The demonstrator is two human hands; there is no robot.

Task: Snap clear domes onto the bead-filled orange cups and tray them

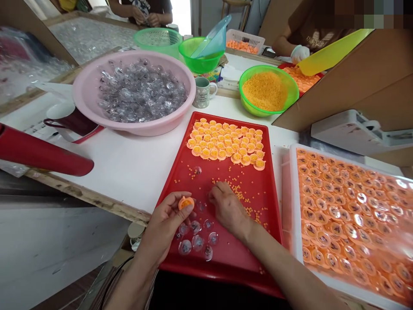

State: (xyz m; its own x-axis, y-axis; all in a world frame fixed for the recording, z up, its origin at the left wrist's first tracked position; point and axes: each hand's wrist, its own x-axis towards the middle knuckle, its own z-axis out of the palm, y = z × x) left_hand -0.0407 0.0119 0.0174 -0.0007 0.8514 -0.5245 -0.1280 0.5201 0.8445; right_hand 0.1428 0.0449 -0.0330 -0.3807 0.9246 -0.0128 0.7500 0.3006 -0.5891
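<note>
My left hand [166,217] pinches a small orange cup [186,203] with yellow-orange filling, above the left side of the red tray [222,258]. To its right, over the tray's middle, my right hand [227,206] has its fingers bent together; whatever is between the fingertips is too small to make out. Several clear domed caps [197,242] lie on the tray below and between the hands. Rows of filled orange cups [222,140] cover the tray's far part, and loose orange beads [237,189] are scattered near my right hand.
A pink basin [84,103] of clear caps stands back left, beside a mug [201,94]. A green bowl [295,88] of orange beads is behind the tray. At right sits a white bin [292,206] of capped orange cups. A red tube [45,150] juts in left. Other people's hands show behind.
</note>
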